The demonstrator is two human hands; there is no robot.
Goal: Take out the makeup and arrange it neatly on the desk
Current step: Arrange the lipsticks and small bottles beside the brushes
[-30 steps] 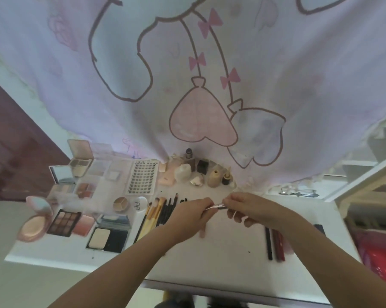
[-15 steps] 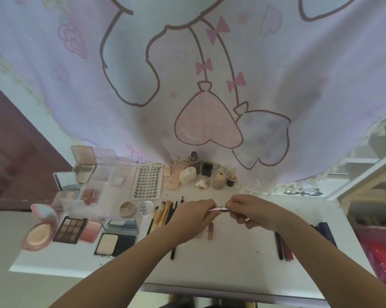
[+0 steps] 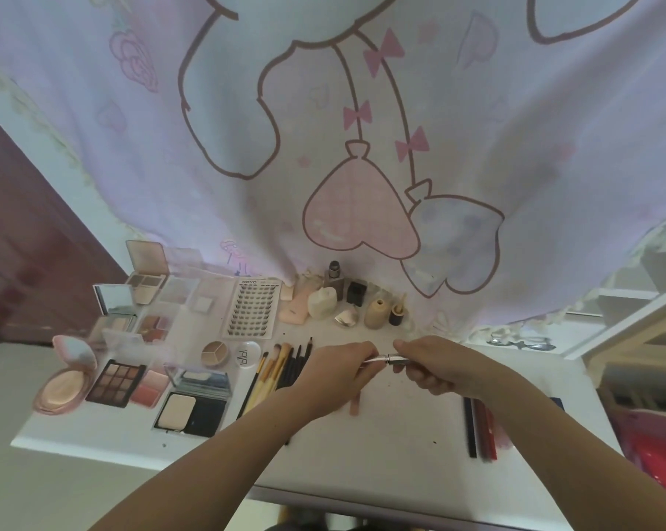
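You've got both hands pinching one slim silver tube (image 3: 386, 358) above the desk (image 3: 381, 454); left hand (image 3: 337, 371) on its left end, right hand (image 3: 433, 364) on the right; its long axis runs left-right, and the brush row (image 3: 281, 367) lies just left, nearest your left hand.

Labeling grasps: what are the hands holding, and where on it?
A slim silver makeup stick, held over the desk: left hand pinches its left end, right hand its right end.

White desk (image 3: 400, 450): open palettes (image 3: 117, 383) and compacts (image 3: 61, 390) at left, row of brushes (image 3: 281, 367) beside them, small bottles (image 3: 375, 314) along back, dark pencils (image 3: 477, 427) at right.
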